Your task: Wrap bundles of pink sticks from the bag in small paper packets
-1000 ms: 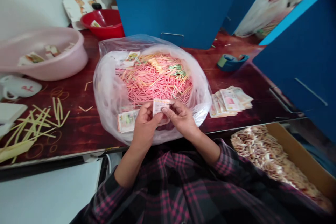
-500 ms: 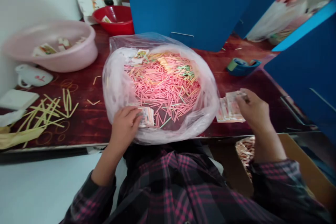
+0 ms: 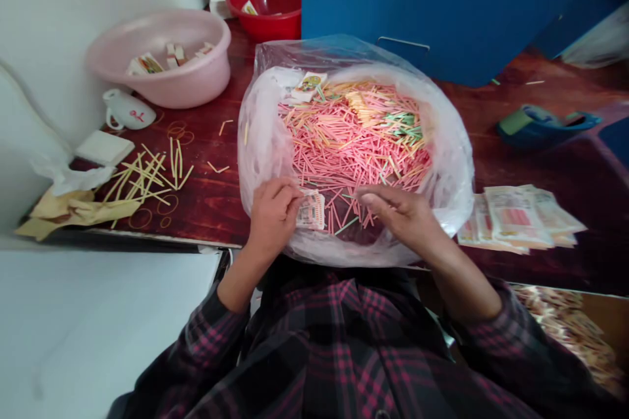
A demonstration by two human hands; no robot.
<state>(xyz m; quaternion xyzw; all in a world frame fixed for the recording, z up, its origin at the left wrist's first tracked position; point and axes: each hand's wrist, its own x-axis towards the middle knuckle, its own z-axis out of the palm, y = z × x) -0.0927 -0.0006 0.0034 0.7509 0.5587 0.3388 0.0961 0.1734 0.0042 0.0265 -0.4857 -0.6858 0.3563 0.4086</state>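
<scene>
A clear plastic bag (image 3: 457, 150) with its rim rolled down stands before me, full of short thin sticks (image 3: 334, 137), mostly pink with some orange, yellow and green. At its near left rim my left hand (image 3: 275, 213) is closed on a stack of small printed paper packets (image 3: 311, 211). My right hand (image 3: 400, 213) is over the near right part of the bag, thumb and fingers drawn together close to the sticks. Whether anything is in its fingertips is too small to make out. Flat printed packets (image 3: 515, 216) lie overlapping on the table, right of the bag.
On the left are a pink basin (image 3: 206, 82) with packets, a white mug (image 3: 130, 110), loose yellow strips (image 3: 142, 173) and rubber bands (image 3: 141, 218). A red bowl (image 3: 265, 29) stands behind. Blue panels (image 3: 442, 6) border the back; a blue holder (image 3: 545, 131) sits at right.
My right hand has left the packets on the right and moved left over the bag of sticks. My left hand keeps hold of its stack. The view has swung left.
</scene>
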